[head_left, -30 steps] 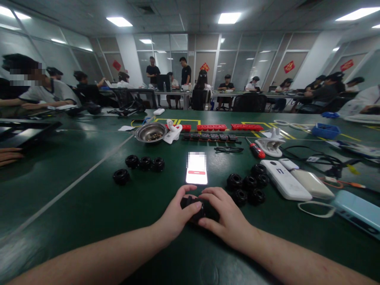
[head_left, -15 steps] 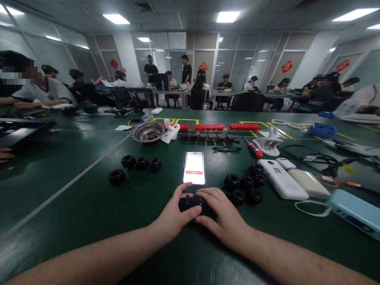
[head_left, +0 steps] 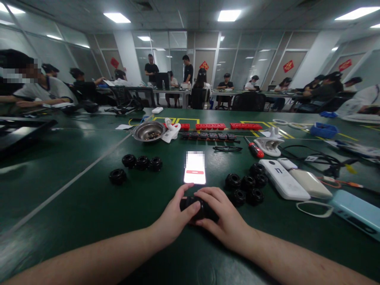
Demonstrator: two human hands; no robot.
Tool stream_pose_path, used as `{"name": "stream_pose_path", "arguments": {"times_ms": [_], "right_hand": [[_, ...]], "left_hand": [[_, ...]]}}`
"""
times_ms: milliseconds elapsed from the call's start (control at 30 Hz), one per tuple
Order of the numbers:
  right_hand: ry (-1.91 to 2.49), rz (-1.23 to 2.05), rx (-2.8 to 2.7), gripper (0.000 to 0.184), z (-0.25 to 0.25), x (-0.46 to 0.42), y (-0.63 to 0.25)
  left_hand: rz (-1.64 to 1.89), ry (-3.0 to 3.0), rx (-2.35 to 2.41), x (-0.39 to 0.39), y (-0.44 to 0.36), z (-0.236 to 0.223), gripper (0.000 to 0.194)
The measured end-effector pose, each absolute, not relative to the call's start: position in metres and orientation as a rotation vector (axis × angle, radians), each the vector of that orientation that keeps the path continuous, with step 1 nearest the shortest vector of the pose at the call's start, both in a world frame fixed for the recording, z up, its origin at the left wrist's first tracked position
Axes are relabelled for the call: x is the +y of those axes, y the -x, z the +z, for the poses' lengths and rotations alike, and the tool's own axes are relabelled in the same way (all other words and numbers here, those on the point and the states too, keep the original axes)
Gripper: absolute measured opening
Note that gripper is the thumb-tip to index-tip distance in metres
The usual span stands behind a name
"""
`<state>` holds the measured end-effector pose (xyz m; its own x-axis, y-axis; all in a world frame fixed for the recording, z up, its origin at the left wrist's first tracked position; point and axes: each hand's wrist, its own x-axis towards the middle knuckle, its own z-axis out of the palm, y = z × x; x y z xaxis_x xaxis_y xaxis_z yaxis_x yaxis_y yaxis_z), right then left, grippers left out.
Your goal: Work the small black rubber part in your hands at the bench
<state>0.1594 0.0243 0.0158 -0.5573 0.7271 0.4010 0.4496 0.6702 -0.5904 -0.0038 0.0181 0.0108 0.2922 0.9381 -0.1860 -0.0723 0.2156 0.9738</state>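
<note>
Close to the near side of the table, both my hands grip a black part (head_left: 205,209) that has a rounded, shiny edge. My left hand (head_left: 173,215) is closed around its left end, thumb across the top. On the other side, my right hand (head_left: 228,215) cups the right end with bent fingers. The fingers cover much of the part. Just beyond my fingertips lies a phone (head_left: 194,177) with a lit screen. Black ring-shaped parts (head_left: 232,181) cluster to the right of my right hand, and several similar black rings (head_left: 142,162) sit to the left.
Farther back are a metal bowl (head_left: 139,136) of small parts, a black slotted strip (head_left: 208,136), red trays (head_left: 210,126) and a red-handled screwdriver (head_left: 255,150). White power banks (head_left: 285,180), a light-blue device (head_left: 356,211) and cables lie on the right. People sit beyond the table.
The black part has turned or shifted slightly in my hands, so a rounded edge now shows beside my left thumb. My right fingers have moved slightly left over it.
</note>
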Motion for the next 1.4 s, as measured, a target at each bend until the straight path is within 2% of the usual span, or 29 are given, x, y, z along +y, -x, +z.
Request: {"name": "stream_pose_path", "arguments": {"times_ms": [167,300,367,467,633,800,1067,1133,1233,1400], "right_hand": [[0.951,0.597,-2.237,0.048,0.0161,0.0239,-0.1589],[0.958,0.650,-2.227,0.037,0.0159,0.0257,-0.1596],[0.917,0.641,-2.226,0.039,0.0156,0.0257,-0.1600],[0.888,0.606,-2.225,0.043,0.0153,0.0247,-0.1602],[0.856,0.694,-2.223,0.048,0.0147,0.0257,-0.1609],[0.856,0.711,-2.239,0.035,0.0158,0.0262,-0.1607],[0.847,0.631,-2.243,0.050,0.0186,0.0213,-0.1591],[0.888,0.652,-2.213,0.047,0.0167,0.0232,-0.1599],[0.903,0.650,-2.218,0.033,0.0151,0.0249,-0.1615],[0.784,0.503,-2.287,0.042,0.0191,0.0218,-0.1615]], "left_hand": [[0.904,-1.138,1.069,0.0184,0.0028,0.0143,0.049],[0.959,-1.159,1.073,0.0166,0.0036,0.0172,0.058],[0.960,-1.126,1.067,0.0171,0.0033,0.0162,0.059],[0.906,-1.085,1.040,0.0194,0.0020,0.0124,0.053],[0.904,-1.052,0.981,0.0204,0.0008,0.0084,0.033],[0.887,-1.113,0.980,0.0185,0.0018,0.0104,0.039],[0.956,-1.086,0.983,0.0171,0.0022,0.0082,0.038],[0.968,-1.089,0.987,0.0160,0.0032,0.0084,0.041],[0.944,-1.067,0.976,0.0159,0.0044,0.0089,0.043],[0.918,-1.076,0.943,0.0187,0.0045,0.0089,0.040]]}}
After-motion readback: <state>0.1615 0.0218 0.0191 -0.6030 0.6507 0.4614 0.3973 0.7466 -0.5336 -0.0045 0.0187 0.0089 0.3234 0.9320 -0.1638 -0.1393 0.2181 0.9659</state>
